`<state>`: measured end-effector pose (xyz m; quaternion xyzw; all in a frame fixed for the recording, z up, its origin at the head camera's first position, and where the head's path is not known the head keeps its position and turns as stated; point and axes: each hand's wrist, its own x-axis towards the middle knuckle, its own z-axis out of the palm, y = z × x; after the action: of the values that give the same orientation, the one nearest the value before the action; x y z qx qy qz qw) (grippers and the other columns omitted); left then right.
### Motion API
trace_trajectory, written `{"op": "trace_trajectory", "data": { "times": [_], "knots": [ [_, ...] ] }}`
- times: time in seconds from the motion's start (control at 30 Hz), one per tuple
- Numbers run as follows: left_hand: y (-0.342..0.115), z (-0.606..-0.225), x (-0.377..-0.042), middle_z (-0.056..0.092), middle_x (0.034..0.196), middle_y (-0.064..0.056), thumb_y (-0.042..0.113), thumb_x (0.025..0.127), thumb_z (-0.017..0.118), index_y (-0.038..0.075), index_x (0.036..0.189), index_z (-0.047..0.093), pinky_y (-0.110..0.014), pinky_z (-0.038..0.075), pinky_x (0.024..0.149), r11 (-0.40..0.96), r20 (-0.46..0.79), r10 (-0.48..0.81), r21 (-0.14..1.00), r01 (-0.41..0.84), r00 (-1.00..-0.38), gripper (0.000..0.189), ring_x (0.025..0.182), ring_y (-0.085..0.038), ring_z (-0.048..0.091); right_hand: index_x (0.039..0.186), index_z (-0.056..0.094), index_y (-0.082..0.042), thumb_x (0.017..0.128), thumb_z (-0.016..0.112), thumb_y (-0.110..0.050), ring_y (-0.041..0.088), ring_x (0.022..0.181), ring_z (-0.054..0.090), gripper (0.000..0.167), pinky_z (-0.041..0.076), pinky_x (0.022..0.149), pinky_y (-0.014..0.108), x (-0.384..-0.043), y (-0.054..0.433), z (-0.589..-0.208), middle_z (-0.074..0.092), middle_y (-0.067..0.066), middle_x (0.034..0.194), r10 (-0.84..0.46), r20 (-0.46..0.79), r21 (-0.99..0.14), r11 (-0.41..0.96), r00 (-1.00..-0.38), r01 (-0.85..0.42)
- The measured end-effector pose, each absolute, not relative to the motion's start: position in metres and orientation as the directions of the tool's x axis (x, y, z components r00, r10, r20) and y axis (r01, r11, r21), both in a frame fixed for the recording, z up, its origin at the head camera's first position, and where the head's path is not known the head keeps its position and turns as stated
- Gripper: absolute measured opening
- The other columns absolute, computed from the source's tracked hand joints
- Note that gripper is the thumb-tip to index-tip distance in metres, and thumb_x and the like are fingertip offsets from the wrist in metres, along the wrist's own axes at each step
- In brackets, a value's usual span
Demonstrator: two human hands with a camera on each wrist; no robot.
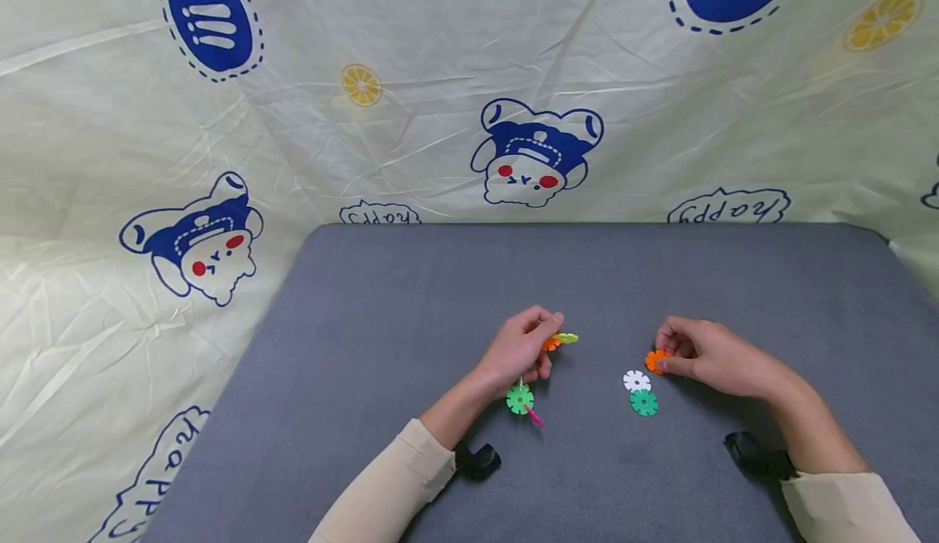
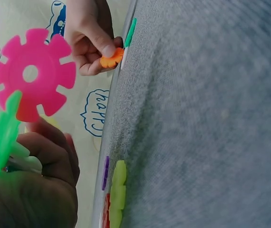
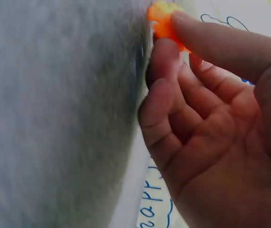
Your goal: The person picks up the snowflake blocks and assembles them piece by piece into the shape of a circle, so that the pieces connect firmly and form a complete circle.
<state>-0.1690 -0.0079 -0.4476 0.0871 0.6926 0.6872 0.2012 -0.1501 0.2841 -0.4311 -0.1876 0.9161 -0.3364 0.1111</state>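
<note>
My left hand [image 1: 513,351] holds a group of joined notched plastic discs over the table. A yellow disc [image 1: 568,337] and an orange disc [image 1: 550,346] show at its fingertips. A light green disc [image 1: 519,399] and a pink disc [image 2: 12,71] hang below the palm, the pink one edge-on in the head view. To the right, my right hand [image 1: 715,355] pinches a single orange disc [image 1: 654,362] between thumb and fingers, low over the table. Just in front of it lie a white disc [image 1: 637,379] and a darker green disc [image 1: 644,403], which overlap at their edges.
The grey table [image 1: 396,306] ends at a printed curtain [image 1: 425,152] behind. Low in the left wrist view, a yellow-green disc [image 2: 118,190], a purple disc [image 2: 105,173] and a red piece [image 2: 106,211] appear edge-on along the tabletop. Black wrist mounts [image 1: 478,461] sit under both forearms.
</note>
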Motion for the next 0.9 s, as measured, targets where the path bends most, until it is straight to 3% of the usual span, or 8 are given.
{"op": "trace_trajectory", "data": {
  "times": [0.1, 0.23, 0.4, 0.67, 0.9],
  "knots": [
    [-0.009, -0.447, -0.169, 0.056, 0.070, -0.018, 0.041, 0.093, 0.062, 0.014, 0.094, 0.061, -0.023, 0.031, 0.035, 0.070, -0.168, 0.402, 0.986, -0.152, -0.900, 0.028, 0.041, -0.018, 0.046, 0.099, 0.061, -0.009, 0.091, 0.066, -0.011, 0.015, 0.070, 0.057, 0.010, 0.048, 0.063, 0.027, -0.152, 0.276, -0.430, 0.061, 0.000, 0.082, -0.379, -0.051, -0.689, 0.684, -0.924, -0.242],
    [-0.009, -0.447, -0.168, 0.063, 0.075, -0.017, 0.039, 0.091, 0.065, 0.016, 0.093, 0.061, -0.024, 0.032, 0.036, 0.083, -0.169, 0.413, 0.986, -0.148, -0.895, 0.024, 0.042, -0.018, 0.046, 0.109, 0.063, -0.007, 0.095, 0.061, -0.014, 0.020, 0.068, 0.059, 0.015, 0.051, 0.059, 0.031, -0.155, 0.267, -0.429, 0.062, 0.004, 0.084, -0.328, -0.027, -0.741, 0.640, -0.944, -0.201],
    [-0.009, -0.447, -0.167, 0.068, 0.092, -0.018, 0.040, 0.092, 0.065, 0.017, 0.093, 0.061, -0.024, 0.033, 0.037, 0.075, -0.145, 0.435, 0.989, -0.125, -0.889, 0.024, 0.042, -0.016, 0.045, 0.115, 0.062, -0.004, 0.094, 0.064, -0.016, 0.024, 0.069, 0.061, 0.025, 0.052, 0.058, 0.033, -0.156, 0.258, -0.429, 0.064, 0.010, 0.085, -0.289, -0.018, -0.810, 0.565, -0.957, -0.156],
    [-0.008, -0.450, -0.168, 0.064, 0.082, -0.022, 0.040, 0.092, 0.063, 0.020, 0.093, 0.063, -0.025, 0.034, 0.036, 0.114, -0.147, 0.413, 0.988, -0.109, -0.899, 0.020, 0.041, -0.016, 0.043, 0.114, 0.058, 0.002, 0.091, 0.067, -0.011, 0.035, 0.074, 0.062, 0.028, 0.055, 0.065, 0.036, -0.162, 0.234, -0.428, 0.064, 0.017, 0.091, -0.267, -0.027, -0.908, 0.410, -0.963, -0.088],
    [-0.008, -0.449, -0.169, 0.067, 0.087, -0.020, 0.040, 0.093, 0.063, 0.020, 0.093, 0.063, -0.025, 0.034, 0.036, 0.112, -0.141, 0.406, 0.988, -0.104, -0.903, 0.020, 0.041, -0.015, 0.044, 0.114, 0.060, 0.005, 0.093, 0.065, -0.012, 0.035, 0.070, 0.062, 0.028, 0.055, 0.063, 0.039, -0.165, 0.217, -0.428, 0.064, 0.022, 0.091, -0.306, -0.019, -0.929, 0.357, -0.952, -0.096]
  ]
}}
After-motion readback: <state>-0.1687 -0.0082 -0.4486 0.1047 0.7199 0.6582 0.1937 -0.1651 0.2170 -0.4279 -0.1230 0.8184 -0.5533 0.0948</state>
